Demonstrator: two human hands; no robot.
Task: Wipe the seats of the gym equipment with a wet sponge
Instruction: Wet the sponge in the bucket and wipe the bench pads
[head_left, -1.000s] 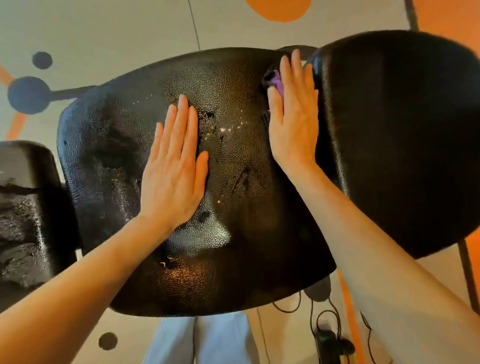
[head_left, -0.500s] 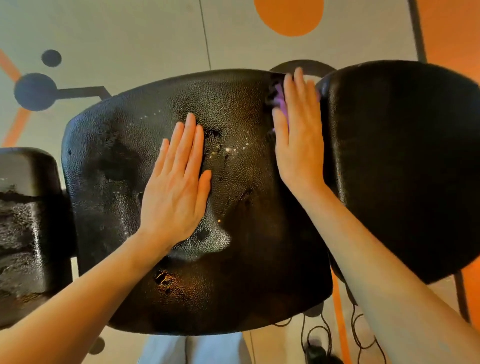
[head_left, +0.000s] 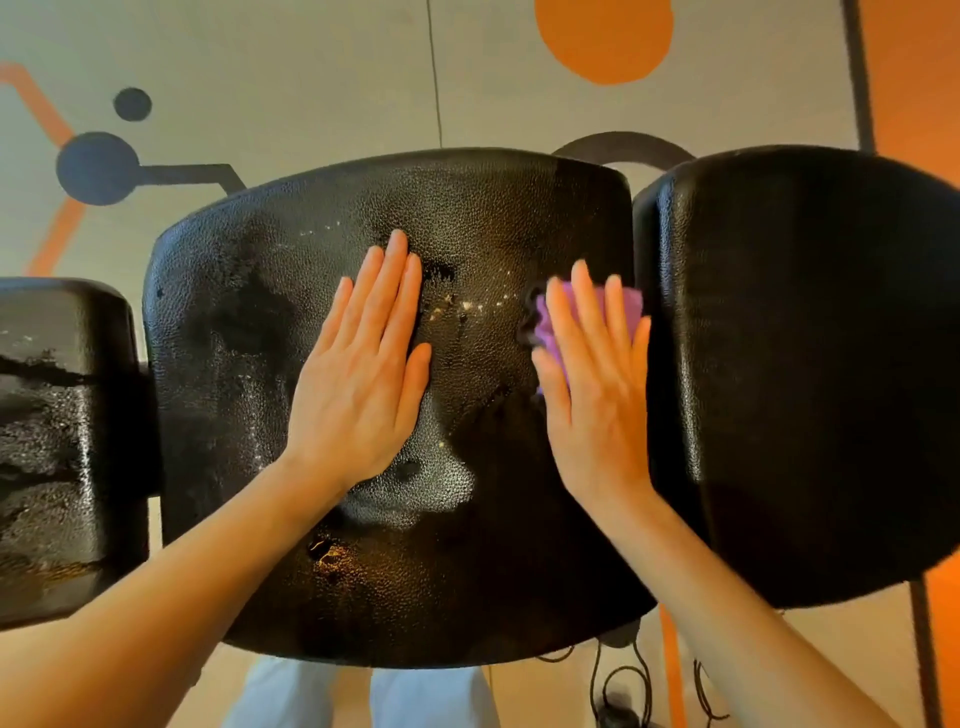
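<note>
Pressing a purple sponge (head_left: 558, 325) flat against the middle seat (head_left: 363, 571) under the right hand (head_left: 597, 405), fingers straight and spread over it rather than curled round it, close to the seat's right edge beside the neighbouring pad (head_left: 805, 389). Bracing with the left hand (head_left: 363, 384), palm down, fingers straight and together, holding nothing.

Risking, from here, a sponge slipping out from under the flat palm (nothing gripping it) and dropping into the gap between the two pads. Risking also a snag on the torn patches (head_left: 324, 553) in the worn black cover, tearing them wider or shedding sponge bits. Leaving pale specks (head_left: 467, 306) between the hands untouched if strokes keep hugging the edge. Sliding of the bracing hand on the shiny, wet-looking cover also looking possible
</note>
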